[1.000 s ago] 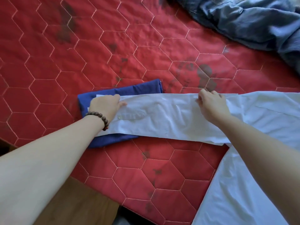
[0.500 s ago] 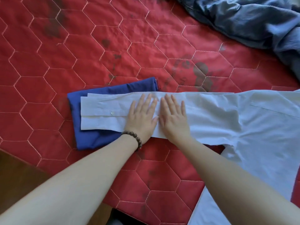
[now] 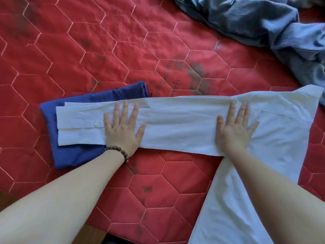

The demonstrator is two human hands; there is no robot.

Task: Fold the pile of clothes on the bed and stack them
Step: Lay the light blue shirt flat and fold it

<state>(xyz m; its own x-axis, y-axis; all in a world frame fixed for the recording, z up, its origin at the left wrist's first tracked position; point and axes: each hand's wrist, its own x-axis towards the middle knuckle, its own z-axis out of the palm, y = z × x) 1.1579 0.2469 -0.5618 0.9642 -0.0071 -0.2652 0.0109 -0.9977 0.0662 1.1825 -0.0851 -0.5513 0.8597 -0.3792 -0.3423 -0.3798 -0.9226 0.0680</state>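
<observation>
A white shirt [image 3: 179,125] lies on the red quilted bed [image 3: 105,50], its long sleeve stretched out to the left. The cuff end rests on top of a folded dark blue garment [image 3: 73,155]. My left hand [image 3: 123,127], with a bead bracelet at the wrist, presses flat on the sleeve near the cuff. Farther right, near the shoulder seam, my right hand [image 3: 234,127] lies flat on the sleeve with fingers spread. The shirt's body runs down toward the bottom right, partly under my right forearm.
A crumpled pile of grey-blue clothes [image 3: 263,25] lies at the far right of the bed. The bed's near edge [image 3: 98,231] shows at the bottom, with dark floor beyond it.
My hands were side by side at the middle of the sleeve and have slid apart, left toward the cuff, right toward the shoulder, smoothing the cloth.
</observation>
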